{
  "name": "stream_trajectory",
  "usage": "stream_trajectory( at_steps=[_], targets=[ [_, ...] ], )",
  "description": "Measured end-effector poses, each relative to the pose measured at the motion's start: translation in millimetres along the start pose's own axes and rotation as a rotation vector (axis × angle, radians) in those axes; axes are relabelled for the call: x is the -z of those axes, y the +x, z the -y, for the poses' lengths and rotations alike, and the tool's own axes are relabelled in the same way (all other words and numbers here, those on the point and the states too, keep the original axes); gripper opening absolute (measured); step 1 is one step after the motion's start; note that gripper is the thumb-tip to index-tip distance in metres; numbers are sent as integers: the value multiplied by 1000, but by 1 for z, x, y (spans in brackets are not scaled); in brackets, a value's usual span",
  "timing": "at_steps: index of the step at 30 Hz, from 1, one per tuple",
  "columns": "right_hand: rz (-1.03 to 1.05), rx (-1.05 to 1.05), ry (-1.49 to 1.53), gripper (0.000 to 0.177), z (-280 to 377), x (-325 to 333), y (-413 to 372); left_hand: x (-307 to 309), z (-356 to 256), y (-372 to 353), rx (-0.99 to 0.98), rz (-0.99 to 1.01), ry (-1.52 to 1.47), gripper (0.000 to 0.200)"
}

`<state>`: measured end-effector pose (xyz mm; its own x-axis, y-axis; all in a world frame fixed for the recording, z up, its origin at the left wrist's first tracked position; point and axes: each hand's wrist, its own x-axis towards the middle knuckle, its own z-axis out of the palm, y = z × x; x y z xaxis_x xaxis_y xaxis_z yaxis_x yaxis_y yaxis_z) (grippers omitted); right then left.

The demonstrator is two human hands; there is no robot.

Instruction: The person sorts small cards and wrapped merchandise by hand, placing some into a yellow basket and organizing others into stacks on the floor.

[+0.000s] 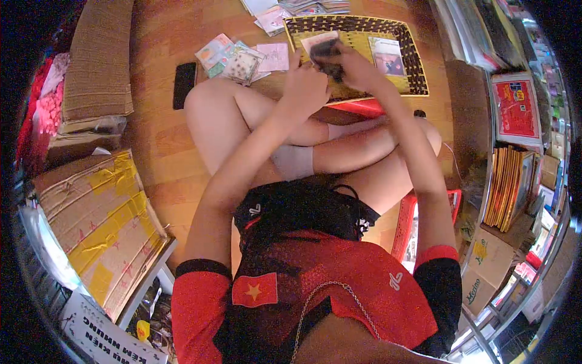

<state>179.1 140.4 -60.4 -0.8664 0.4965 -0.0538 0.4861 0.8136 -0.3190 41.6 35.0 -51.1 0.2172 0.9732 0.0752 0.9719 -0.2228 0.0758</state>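
My right hand (356,68) is closed on a dark, flat, card-like piece (327,52) over the basket's left half. Close beside it, my left hand (306,85) is curled with its fingers bent in; whatever they hold is hidden. A pale card (313,40) shows just behind the dark piece. Both hands are over the near left part of a yellow and brown woven basket (418,64). Inside the basket, on the right, lies a card with a picture (388,57).
Left of the basket are several small patterned packets (242,64) and a black phone (185,85) on the wooden floor. More packets (315,7) lie beyond. A red plastic basket (404,225) stands by my right thigh. Cardboard (103,224) and loaded shelves (515,109) flank me.
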Motion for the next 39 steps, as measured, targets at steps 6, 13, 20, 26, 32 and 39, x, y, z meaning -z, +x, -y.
stream_trajectory(
  at_steps=[6,13,20,26,32,39],
  targets=[
    [-51,-192,9,69,-15,6,7,-5,1,-1,-8,-77,-63,26],
    [-157,-46,-24,67,-4,-11,-7,0,0,-2,13,-56,-71,27],
    [-186,-15,-51,59,-17,-9,17,-2,1,-2,16,-74,-81,30],
    [-211,-78,-80,61,2,-16,22,-6,0,-2,16,-136,-65,30],
    [-170,-130,41,61,-4,-4,26,-7,2,-1,-27,-141,-71,29],
    [-276,-94,99,62,1,-23,24,-4,0,-2,7,-117,-26,24]
  ],
)
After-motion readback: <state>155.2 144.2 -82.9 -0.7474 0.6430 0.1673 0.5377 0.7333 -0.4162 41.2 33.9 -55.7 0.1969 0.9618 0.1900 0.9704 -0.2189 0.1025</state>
